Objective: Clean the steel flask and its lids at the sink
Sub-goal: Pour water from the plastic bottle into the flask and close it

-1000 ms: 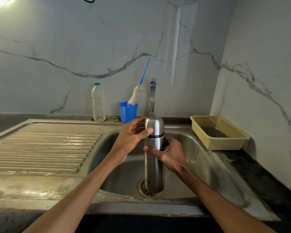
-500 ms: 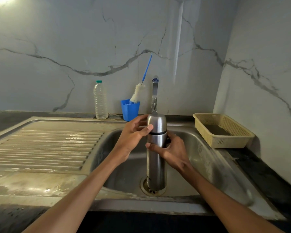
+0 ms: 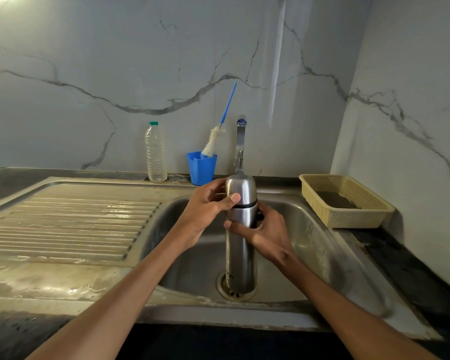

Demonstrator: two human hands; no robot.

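Marble-veined wall backs a steel sink [image 3: 322,242] where the flask [image 3: 240,255] stands upright on the drain. Left hand [image 3: 205,211] fingers curl around its domed lid [image 3: 240,189]; right hand [image 3: 268,232] fingers wrap the body just below. Beyond the fingertips stand a blue cup [image 3: 202,168] holding a bottle brush [image 3: 215,141], a plastic bottle [image 3: 156,154] and the tap [image 3: 240,141].

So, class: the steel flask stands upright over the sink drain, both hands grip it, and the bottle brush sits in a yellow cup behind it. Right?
One detail is wrong. The head view shows the bottle brush in a blue cup, not yellow. The steel flask does stand upright over the sink drain, gripped by the left hand and right hand.
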